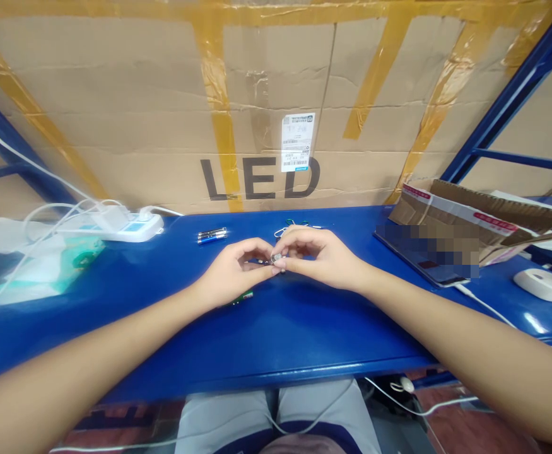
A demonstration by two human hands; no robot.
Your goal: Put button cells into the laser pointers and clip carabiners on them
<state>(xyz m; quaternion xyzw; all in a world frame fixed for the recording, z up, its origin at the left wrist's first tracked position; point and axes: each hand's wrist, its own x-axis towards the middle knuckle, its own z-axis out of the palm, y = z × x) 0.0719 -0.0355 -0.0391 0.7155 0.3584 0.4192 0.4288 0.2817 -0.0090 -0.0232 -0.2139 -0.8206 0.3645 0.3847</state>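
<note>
Both my hands meet over the middle of the blue table [276, 328]. My left hand [233, 271] and my right hand [320, 255] pinch a small metal part [276, 258] between their fingertips, too small to name. A small green piece [243, 296] lies on the table under my left wrist. Just beyond the hands lie two small blue and silver cylinders [212, 236] and a few thin wires or clips [294, 224].
A white power strip [124, 227] with white cables sits at the back left beside plastic bags [34, 265]. An open cardboard box [474, 221] and a white mouse [545, 284] are on the right. A large cardboard sheet marked LED [261, 180] stands behind the table.
</note>
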